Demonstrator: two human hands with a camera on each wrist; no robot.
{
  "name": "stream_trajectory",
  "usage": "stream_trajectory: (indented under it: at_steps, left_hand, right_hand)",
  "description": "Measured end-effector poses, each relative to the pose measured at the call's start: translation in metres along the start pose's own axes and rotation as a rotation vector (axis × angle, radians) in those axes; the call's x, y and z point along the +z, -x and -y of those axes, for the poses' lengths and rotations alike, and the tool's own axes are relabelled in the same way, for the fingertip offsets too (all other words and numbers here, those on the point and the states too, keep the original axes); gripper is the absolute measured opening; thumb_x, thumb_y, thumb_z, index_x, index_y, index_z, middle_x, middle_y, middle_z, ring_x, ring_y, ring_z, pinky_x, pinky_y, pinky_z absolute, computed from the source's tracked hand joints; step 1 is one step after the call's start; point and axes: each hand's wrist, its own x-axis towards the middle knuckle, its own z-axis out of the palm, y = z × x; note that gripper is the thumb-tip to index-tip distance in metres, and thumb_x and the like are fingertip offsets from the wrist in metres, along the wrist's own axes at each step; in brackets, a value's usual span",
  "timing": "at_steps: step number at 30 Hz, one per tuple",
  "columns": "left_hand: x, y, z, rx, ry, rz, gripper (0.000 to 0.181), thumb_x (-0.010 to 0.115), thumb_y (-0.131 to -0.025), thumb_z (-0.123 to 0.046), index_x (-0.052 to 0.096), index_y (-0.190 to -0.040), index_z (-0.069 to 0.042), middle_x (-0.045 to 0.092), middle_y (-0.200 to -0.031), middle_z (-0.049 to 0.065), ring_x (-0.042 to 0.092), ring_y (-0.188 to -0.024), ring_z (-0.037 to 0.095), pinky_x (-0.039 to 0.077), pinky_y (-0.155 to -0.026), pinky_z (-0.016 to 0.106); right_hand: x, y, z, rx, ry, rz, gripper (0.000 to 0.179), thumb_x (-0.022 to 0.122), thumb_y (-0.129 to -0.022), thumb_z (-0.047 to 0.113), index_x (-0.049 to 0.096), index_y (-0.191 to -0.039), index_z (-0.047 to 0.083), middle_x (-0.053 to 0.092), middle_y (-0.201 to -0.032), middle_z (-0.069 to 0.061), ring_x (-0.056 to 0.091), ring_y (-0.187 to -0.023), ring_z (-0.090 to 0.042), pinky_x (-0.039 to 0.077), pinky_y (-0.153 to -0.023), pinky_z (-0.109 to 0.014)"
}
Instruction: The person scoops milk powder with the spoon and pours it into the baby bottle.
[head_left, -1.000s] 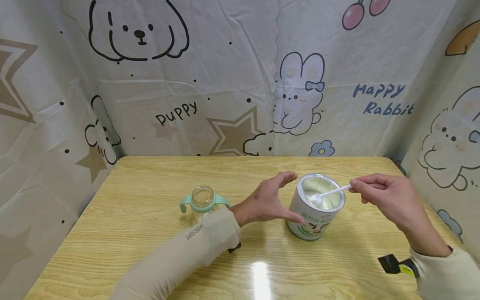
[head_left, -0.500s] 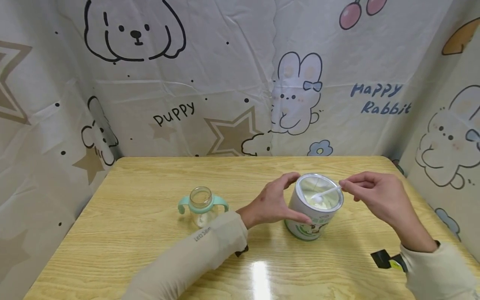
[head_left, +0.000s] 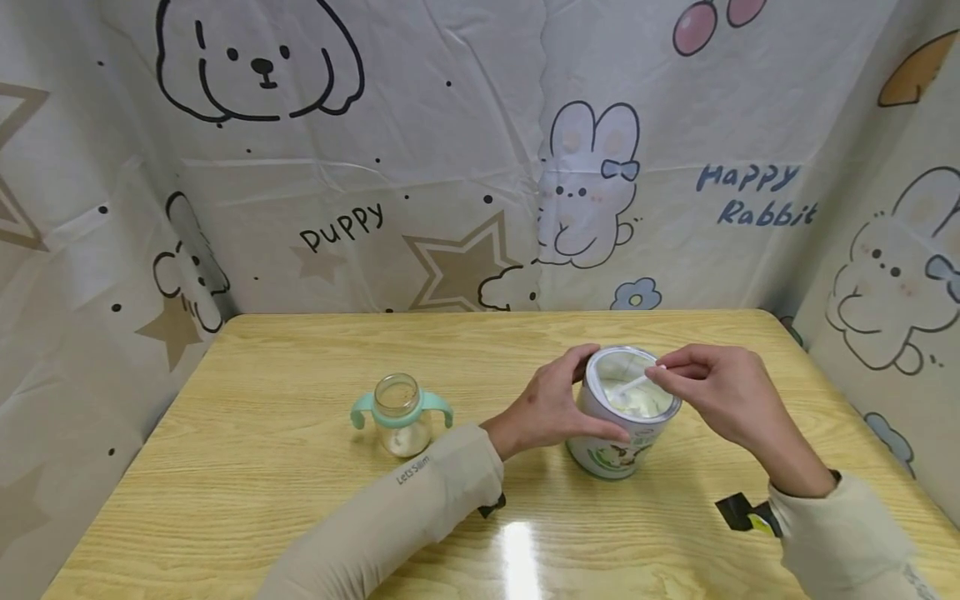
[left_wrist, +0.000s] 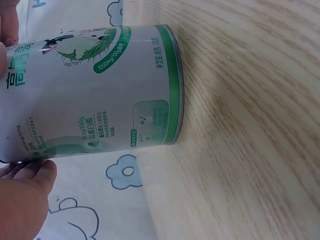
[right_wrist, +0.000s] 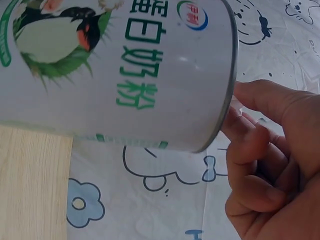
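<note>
A white and green milk powder can (head_left: 611, 456) stands upright on the table, its top uncovered and pale powder (head_left: 651, 405) inside. My left hand (head_left: 551, 407) grips its left side, thumb across the front and fingers around the back. In the left wrist view, fingers (left_wrist: 37, 175) touch the can wall (left_wrist: 95, 100). Above the can's right rim, my right hand (head_left: 716, 387) pinches the handle of a white scoop (head_left: 632, 385). The scoop's bowl is down in the powder, partly hidden. The right wrist view shows curled fingers (right_wrist: 250, 150) beside the rim, with the scoop mostly hidden.
A clear baby bottle (head_left: 405, 435) with mint-green handles stands uncapped left of the can, pale powder at its bottom. The left sleeve (head_left: 405, 517) passes close in front of it. A printed cloth (head_left: 450, 167) hangs behind the wooden table (head_left: 285, 375).
My right hand has moved left over the can, lowering the scoop deeper into the powder. My left hand, held apart from the can at first, has closed around its side.
</note>
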Motion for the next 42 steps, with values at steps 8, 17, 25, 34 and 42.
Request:
stream_trajectory:
  at_steps: [8, 17, 25, 34, 42]
  left_hand:
    - [0.0, 0.001, 0.0, -0.008, 0.013, -0.006, 0.095, 0.094, -0.069, -0.024, 0.04, -0.146, -0.009, 0.054, -0.139, 0.006, 0.052, -0.13, 0.015, 0.043, -0.105, 0.022]
    - [0.002, 0.002, 0.0, -0.014, 0.004, -0.009, 0.093, 0.095, -0.069, -0.025, 0.042, -0.144, -0.011, 0.055, -0.136, -0.001, 0.052, -0.125, 0.007, 0.045, -0.103, 0.022]
    - [0.002, 0.002, 0.0, -0.016, 0.005, -0.01, 0.093, 0.095, -0.068, -0.025, 0.043, -0.144, -0.011, 0.056, -0.135, -0.001, 0.054, -0.123, 0.005, 0.046, -0.101, 0.022]
    - [0.001, 0.002, -0.003, -0.029, 0.0, -0.008, 0.094, 0.095, -0.068, -0.024, 0.043, -0.144, -0.011, 0.056, -0.137, 0.001, 0.053, -0.125, 0.008, 0.044, -0.102, 0.021]
    - [0.0, 0.001, -0.003, -0.024, 0.001, -0.016, 0.094, 0.096, -0.067, -0.022, 0.044, -0.144, -0.01, 0.057, -0.137, 0.002, 0.054, -0.125, 0.007, 0.044, -0.102, 0.021]
  right_hand:
    - [0.006, -0.003, 0.007, 0.005, -0.028, 0.035, 0.028, 0.074, -0.093, 0.027, 0.074, -0.101, 0.0, 0.076, -0.09, -0.012, 0.068, -0.081, -0.021, 0.05, -0.058, -0.026]
    - [0.012, -0.004, 0.011, 0.005, -0.09, 0.068, 0.026, 0.075, -0.092, 0.024, 0.074, -0.102, -0.001, 0.076, -0.09, -0.012, 0.07, -0.082, -0.02, 0.05, -0.057, -0.024]
    - [0.011, -0.004, 0.009, 0.017, -0.136, 0.098, 0.03, 0.072, -0.094, 0.027, 0.073, -0.106, -0.001, 0.075, -0.096, -0.014, 0.071, -0.089, -0.023, 0.052, -0.062, -0.024]
    - [0.0, -0.004, -0.006, 0.1, -0.158, 0.068, 0.039, 0.066, -0.098, 0.033, 0.072, -0.116, 0.0, 0.076, -0.1, -0.009, 0.061, -0.092, -0.011, 0.045, -0.07, -0.025]
    - [-0.008, -0.002, -0.021, 0.18, -0.298, 0.014, 0.047, 0.065, -0.098, 0.037, 0.067, -0.12, -0.004, 0.073, -0.084, 0.013, 0.043, -0.062, -0.01, 0.035, -0.049, -0.028]
